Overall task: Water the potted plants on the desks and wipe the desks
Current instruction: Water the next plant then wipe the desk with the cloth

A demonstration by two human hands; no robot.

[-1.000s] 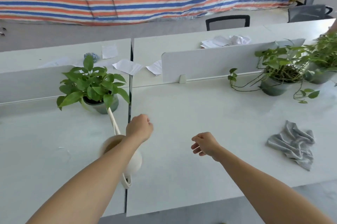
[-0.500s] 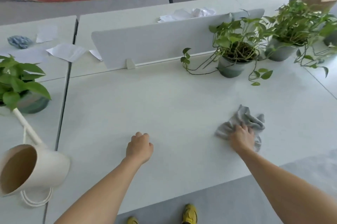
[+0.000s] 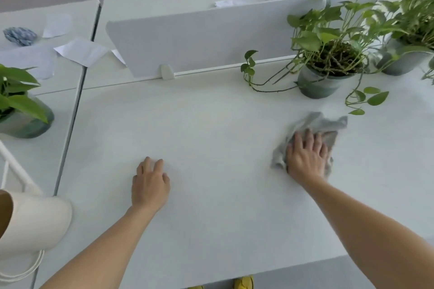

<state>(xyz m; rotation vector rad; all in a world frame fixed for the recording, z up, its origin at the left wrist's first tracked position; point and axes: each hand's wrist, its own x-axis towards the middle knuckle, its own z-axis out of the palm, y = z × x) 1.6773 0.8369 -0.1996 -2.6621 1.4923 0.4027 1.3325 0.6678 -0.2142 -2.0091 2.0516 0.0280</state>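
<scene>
Head view: right grip (image 3: 306, 157), fingers flat, presses cloth (image 3: 328, 123) on counter (image 3: 211, 136) near pot (image 3: 317, 86); left grip (image 3: 150, 185) rests loosely, empty, well left of pot. Wiping looks barely begun; can (image 3: 35, 223) sits farther left.

White desk (image 3: 211, 124): crumpled grey cloth (image 3: 314, 122) at right; potted plant (image 3: 317, 84) and second plant (image 3: 397, 65) set behind, by divider panel (image 3: 199, 37). Adjoining left desk (image 3: 42, 159): third plant (image 3: 23, 124), cream watering can (image 3: 35, 223). Rear desk (image 3: 70, 77): loose papers (image 3: 81, 51)
</scene>
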